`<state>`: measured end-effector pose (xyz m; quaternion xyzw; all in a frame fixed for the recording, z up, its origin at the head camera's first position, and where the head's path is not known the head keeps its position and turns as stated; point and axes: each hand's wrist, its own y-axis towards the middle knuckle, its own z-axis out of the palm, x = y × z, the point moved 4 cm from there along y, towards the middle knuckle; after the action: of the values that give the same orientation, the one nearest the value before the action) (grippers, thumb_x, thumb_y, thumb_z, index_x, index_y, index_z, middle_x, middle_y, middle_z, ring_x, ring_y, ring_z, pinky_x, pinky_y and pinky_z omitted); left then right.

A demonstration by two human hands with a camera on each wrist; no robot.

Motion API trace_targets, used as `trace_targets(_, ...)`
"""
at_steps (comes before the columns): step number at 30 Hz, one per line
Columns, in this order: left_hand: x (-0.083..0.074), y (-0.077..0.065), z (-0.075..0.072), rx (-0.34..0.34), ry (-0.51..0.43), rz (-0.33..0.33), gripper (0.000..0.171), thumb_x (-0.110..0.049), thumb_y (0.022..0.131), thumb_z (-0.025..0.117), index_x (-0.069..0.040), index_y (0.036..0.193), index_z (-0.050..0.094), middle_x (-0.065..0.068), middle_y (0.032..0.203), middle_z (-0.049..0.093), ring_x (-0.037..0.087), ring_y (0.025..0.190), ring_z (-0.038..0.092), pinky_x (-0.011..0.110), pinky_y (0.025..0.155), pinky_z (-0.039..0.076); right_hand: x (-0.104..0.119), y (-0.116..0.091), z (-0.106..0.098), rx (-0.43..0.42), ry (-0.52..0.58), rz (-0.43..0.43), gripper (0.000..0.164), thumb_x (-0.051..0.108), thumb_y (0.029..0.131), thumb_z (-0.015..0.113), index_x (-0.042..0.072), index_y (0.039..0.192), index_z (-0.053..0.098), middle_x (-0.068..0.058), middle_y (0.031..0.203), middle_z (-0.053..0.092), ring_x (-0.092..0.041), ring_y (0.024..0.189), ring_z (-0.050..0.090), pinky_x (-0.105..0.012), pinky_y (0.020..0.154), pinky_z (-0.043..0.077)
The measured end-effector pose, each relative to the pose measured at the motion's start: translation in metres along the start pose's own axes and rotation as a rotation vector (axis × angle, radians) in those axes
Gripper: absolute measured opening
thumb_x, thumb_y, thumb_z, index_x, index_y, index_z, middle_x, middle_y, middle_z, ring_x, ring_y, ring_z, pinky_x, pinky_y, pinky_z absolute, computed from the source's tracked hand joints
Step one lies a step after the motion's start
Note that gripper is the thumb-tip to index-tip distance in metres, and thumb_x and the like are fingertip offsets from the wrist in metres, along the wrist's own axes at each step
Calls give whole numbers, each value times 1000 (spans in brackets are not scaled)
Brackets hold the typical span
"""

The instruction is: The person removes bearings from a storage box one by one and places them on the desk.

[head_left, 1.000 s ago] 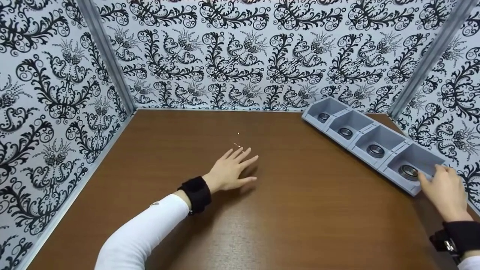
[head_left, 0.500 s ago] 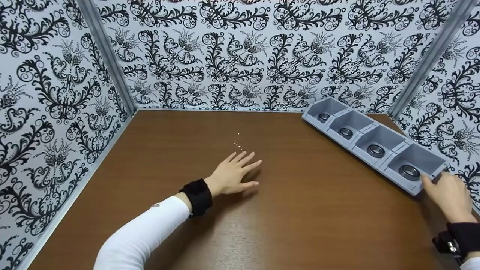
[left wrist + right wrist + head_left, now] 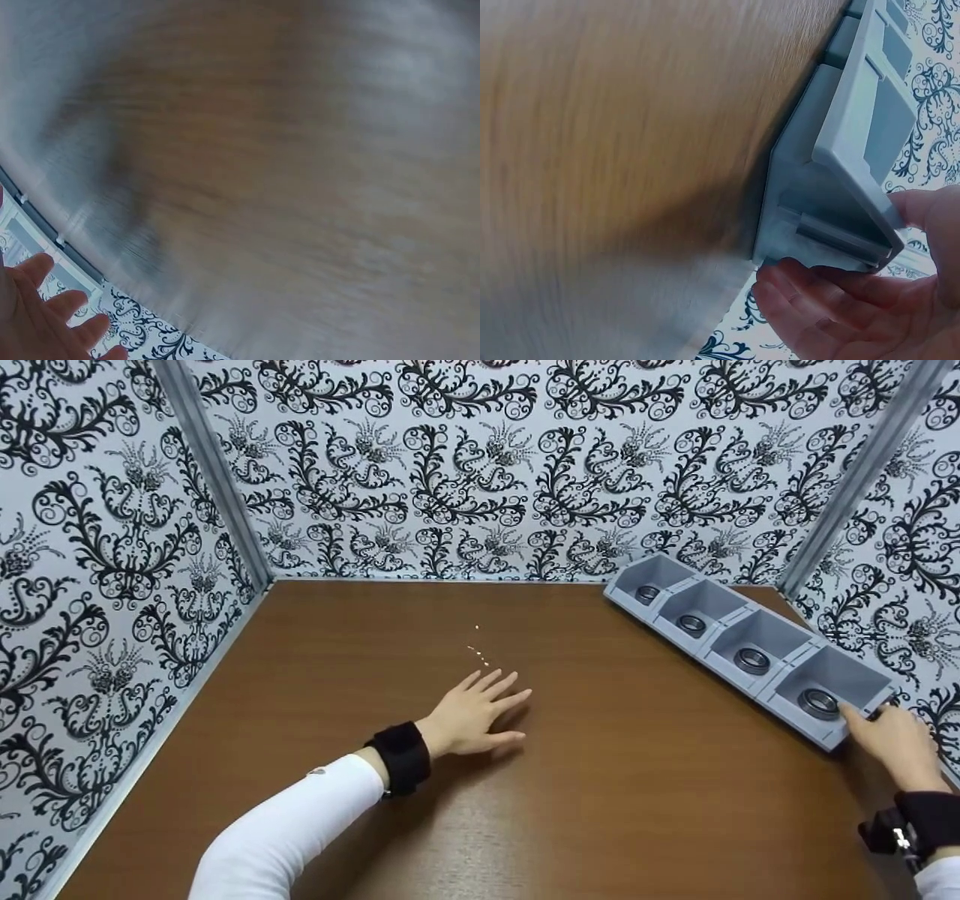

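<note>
Out between three and four o'clock, my right hand [image 3: 896, 739] just dropped lower, now pinching the tray's [image 3: 718, 664] end, left hand [image 3: 469, 716] splayed.

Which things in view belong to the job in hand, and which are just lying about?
In the job, apparently:
- right hand, gripping the bin's near end
- gray bin with four compartments
- metal rings, one per compartment

Not visibly involved:
- left hand, fingers spread, holding nothing
- white specks on the table
</note>
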<state>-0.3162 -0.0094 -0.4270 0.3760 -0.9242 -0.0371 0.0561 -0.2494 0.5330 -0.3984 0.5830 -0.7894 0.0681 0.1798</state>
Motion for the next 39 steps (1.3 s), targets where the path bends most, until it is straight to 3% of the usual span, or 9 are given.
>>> trace_targets(7, -5, 1, -2, 28, -24, 12, 66, -65, 87, 34, -32, 144, 26, 3, 154, 23, 25, 143, 20, 46, 115, 18, -3, 5, 1, 20, -1, 32, 74, 42, 91, 42, -29, 110, 41, -50, 111, 40, -60, 88, 47, -53, 65, 44)
trace_targets(10, -6, 1, -2, 26, -22, 20, 66, -64, 87, 35, -32, 144, 26, 3, 153, 24, 25, 142, 22, 46, 114, 19, -4, 7, 1, 13, 16, 38, 71, 39, 90, 42, -30, 106, 42, -50, 107, 42, -58, 83, 49, -48, 61, 44)
trace_targets(12, -6, 1, -1, 17, -20, 26, 66, -64, 87, 35, -32, 144, 27, 4, 153, 24, 26, 142, 23, 47, 114, 20, -4, 8, 2, -6, 38, 51, 66, 38, 89, 43, -27, 94, 48, -48, 98, 47, -51, 72, 52, -40, 55, 43)
trace_targets(17, -7, 1, 1, 12, -25, 40, 66, -64, 87, 36, -30, 144, 27, 5, 153, 24, 27, 142, 23, 48, 113, 20, -5, 9, 3, -46, 75, 91, 52, 38, 87, 45, -10, 68, 52, -35, 74, 55, -26, 57, 49, -30, 48, 35)
trace_targets(22, -8, 2, 2, 17, -27, 44, 67, -64, 88, 34, -30, 144, 26, 5, 153, 23, 27, 142, 22, 47, 114, 19, -7, 9, 1, -46, 80, 116, 52, 39, 86, 47, -10, 69, 55, -32, 73, 57, -24, 57, 49, -29, 49, 35)
trace_targets(27, -9, 3, 2, 17, -25, 47, 66, -64, 88, 33, -30, 144, 26, 5, 154, 23, 27, 142, 22, 47, 114, 19, -8, 11, -1, -52, 82, 134, 54, 38, 85, 48, -14, 77, 58, -36, 81, 58, -32, 61, 53, -28, 50, 35)
trace_targets(29, -9, 2, 1, 16, -22, 48, 66, -64, 88, 33, -30, 144, 26, 5, 153, 23, 27, 142, 23, 47, 114, 19, -8, 12, -1, -67, 78, 132, 52, 37, 84, 48, -13, 73, 58, -35, 80, 58, -32, 61, 53, -28, 50, 34)
trace_targets(34, -10, 2, 0, 14, -15, 49, 65, -64, 88, 33, -31, 144, 27, 4, 153, 24, 27, 142, 24, 46, 114, 20, -6, 11, -2, -98, 84, 125, 47, 37, 84, 49, 4, 50, 48, -20, 60, 58, -23, 55, 47, -28, 51, 33)
trace_targets(39, -11, 1, 0, 12, -12, 52, 65, -64, 88, 34, -30, 144, 27, 5, 152, 26, 28, 141, 25, 47, 114, 21, -5, 8, -1, -96, 99, 128, 48, 38, 85, 49, 9, 47, 42, -6, 49, 52, -19, 51, 44, -28, 50, 32)
